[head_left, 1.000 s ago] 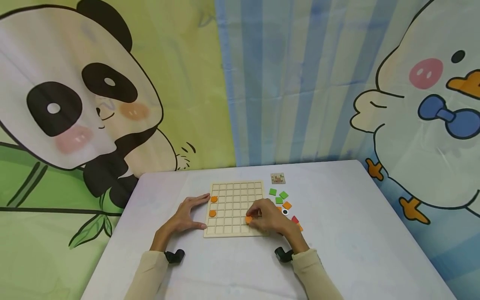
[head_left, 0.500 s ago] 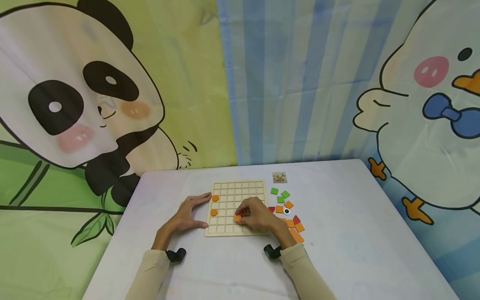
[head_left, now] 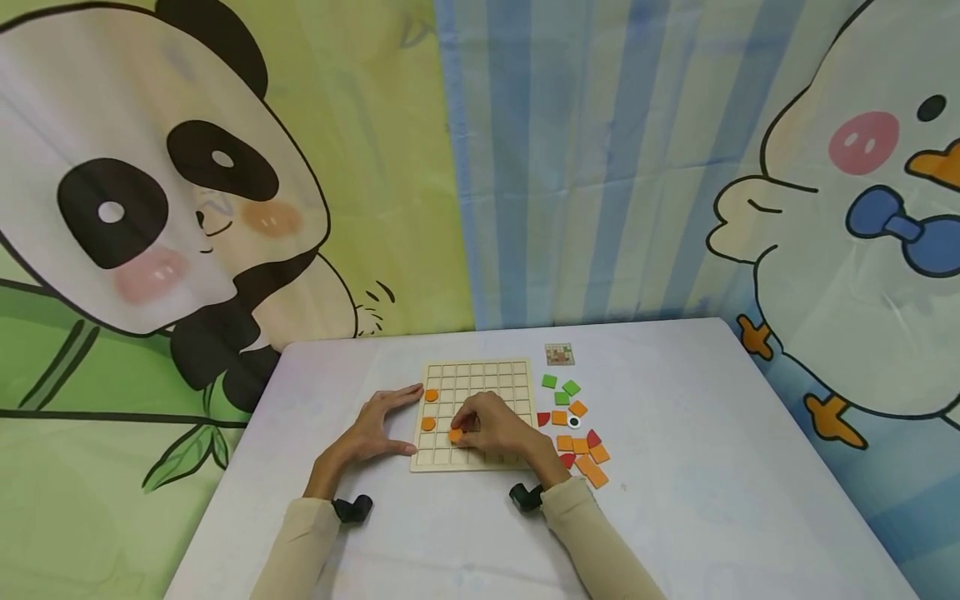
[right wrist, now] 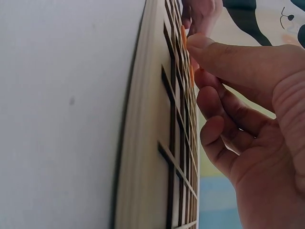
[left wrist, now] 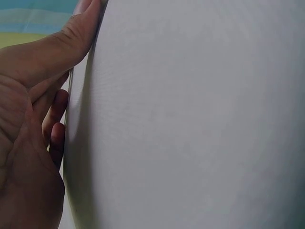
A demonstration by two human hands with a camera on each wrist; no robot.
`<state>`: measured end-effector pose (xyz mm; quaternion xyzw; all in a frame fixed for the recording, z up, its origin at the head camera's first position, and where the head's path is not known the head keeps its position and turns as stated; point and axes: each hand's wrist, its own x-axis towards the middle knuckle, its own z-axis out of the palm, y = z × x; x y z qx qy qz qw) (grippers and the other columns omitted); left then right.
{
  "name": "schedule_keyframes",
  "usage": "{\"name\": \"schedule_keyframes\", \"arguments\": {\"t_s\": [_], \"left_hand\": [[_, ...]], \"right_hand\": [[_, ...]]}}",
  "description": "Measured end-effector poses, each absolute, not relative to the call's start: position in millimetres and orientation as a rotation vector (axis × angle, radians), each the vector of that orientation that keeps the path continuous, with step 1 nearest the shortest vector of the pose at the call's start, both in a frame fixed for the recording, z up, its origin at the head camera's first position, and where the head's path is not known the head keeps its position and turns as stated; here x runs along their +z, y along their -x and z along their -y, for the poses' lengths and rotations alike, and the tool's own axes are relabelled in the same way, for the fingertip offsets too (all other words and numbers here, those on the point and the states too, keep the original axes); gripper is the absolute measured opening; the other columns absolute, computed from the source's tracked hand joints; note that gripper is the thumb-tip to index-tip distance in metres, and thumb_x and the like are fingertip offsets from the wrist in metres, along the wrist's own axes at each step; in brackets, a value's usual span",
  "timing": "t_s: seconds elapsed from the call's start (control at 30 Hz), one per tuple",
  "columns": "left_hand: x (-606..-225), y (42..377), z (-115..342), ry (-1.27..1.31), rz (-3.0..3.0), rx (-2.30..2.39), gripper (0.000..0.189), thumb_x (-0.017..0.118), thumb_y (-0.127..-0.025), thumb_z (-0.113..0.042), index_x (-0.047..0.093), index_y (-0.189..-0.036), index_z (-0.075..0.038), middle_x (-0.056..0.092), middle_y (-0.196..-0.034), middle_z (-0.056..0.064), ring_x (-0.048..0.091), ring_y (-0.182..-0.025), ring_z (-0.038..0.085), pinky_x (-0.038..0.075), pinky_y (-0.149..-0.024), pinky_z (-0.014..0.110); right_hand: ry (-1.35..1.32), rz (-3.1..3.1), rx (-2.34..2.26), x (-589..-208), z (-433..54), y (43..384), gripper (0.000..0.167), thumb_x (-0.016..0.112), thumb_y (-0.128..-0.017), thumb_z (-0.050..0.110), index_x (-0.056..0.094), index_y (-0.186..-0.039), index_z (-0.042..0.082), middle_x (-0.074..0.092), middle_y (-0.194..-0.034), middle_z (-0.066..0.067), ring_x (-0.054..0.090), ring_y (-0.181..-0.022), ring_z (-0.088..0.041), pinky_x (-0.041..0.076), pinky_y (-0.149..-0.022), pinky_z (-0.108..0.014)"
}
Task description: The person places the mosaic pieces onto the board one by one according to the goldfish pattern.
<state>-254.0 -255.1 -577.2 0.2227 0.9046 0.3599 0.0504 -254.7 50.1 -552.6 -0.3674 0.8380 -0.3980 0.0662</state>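
Note:
A pale wooden grid board (head_left: pixel 491 379) lies on the table. My left hand (head_left: pixel 369 432) is at its left side, thumb and fingers spread, with the tips right at the edge. Two round orange pieces, an upper disc (head_left: pixel 431 395) and a lower disc (head_left: pixel 428 424), sit in the board's left part. Between thumb and fingertips my right hand (head_left: pixel 491 425) pinches an orange piece (head_left: pixel 455 436) close over the lower left squares; part of its outline is hidden by the fingers. The right wrist view shows this hand (right wrist: pixel 252 105) beside the grid, with its other fingers curled.
Right of the board lie loose pieces: several green squares (head_left: pixel 562 398), several orange pieces (head_left: pixel 592 471), red pieces (head_left: pixel 567 460) and a white disc with a black centre (head_left: pixel 574 422). A small patterned card (head_left: pixel 559 354) lies behind them on the white table (head_left: pixel 720 433).
My right hand has moved left across the board with the orange piece, from its right part to its lower left squares. My left hand has stayed at the board's left edge.

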Motion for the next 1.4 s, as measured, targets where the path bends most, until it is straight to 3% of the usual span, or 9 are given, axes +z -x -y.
{"name": "schedule_keyframes", "arguments": {"t_s": [0.17,0.5,0.67,0.87,1.13,1.4], "left_hand": [[-578.7,255.1,254.5,-0.687,-2.749,1.084,0.109,0.104,-0.070,-0.037,0.053,-0.163,-0.016,0.044,-0.176,0.005,0.045,-0.146,0.037,0.029,-0.117,0.068],[-577.4,252.0,252.9,-0.714,-2.757,1.098,0.108,0.104,-0.070,-0.035,0.054,-0.162,-0.011,0.046,-0.174,0.009,0.047,-0.144,0.039,0.029,-0.116,0.069],[-575.2,250.7,252.1,-0.711,-2.776,1.089,0.108,0.105,-0.069,-0.035,0.054,-0.161,-0.009,0.046,-0.173,0.011,0.047,-0.143,0.039,0.030,-0.115,0.068],[-575.3,251.2,253.0,-0.717,-2.776,1.101,0.108,0.104,-0.069,-0.035,0.054,-0.161,-0.009,0.046,-0.173,0.012,0.048,-0.143,0.039,0.030,-0.115,0.070],[-578.4,251.9,255.0,-0.753,-2.821,1.072,0.106,0.104,-0.071,-0.036,0.055,-0.160,-0.007,0.047,-0.172,0.013,0.048,-0.141,0.039,0.031,-0.113,0.069],[-579.0,251.6,255.7,-0.739,-2.801,1.086,0.108,0.104,-0.070,-0.034,0.053,-0.162,-0.009,0.045,-0.174,0.013,0.047,-0.143,0.040,0.030,-0.114,0.070]], "right_hand": [[1.059,-2.508,-1.234,-557.5,-46.0,254.1,0.019,0.090,-0.088,0.006,0.085,-0.106,0.004,0.082,-0.099,-0.006,0.068,-0.085,-0.007,0.056,-0.079,-0.020],[0.995,-2.498,-1.220,-561.2,-34.9,253.2,0.018,0.087,-0.091,0.006,0.085,-0.109,0.005,0.083,-0.104,-0.005,0.074,-0.092,-0.011,0.058,-0.085,-0.021],[1.002,-2.492,-1.201,-556.9,-30.4,254.6,0.017,0.087,-0.091,0.004,0.086,-0.108,0.004,0.084,-0.101,-0.005,0.075,-0.090,-0.014,0.057,-0.082,-0.021],[1.006,-2.481,-1.180,-552.2,-28.8,257.7,0.023,0.093,-0.086,0.008,0.086,-0.107,0.003,0.085,-0.097,-0.005,0.072,-0.083,-0.007,0.057,-0.078,-0.019],[1.048,-2.535,-1.168,-556.1,-25.3,258.9,0.011,0.088,-0.092,0.009,0.088,-0.103,0.006,0.083,-0.089,0.001,0.066,-0.075,0.003,0.056,-0.073,-0.017],[0.986,-2.529,-1.162,-556.8,-22.6,251.7,0.006,0.084,-0.096,0.013,0.087,-0.102,0.012,0.080,-0.093,0.008,0.066,-0.083,-0.001,0.056,-0.077,-0.021]]}}
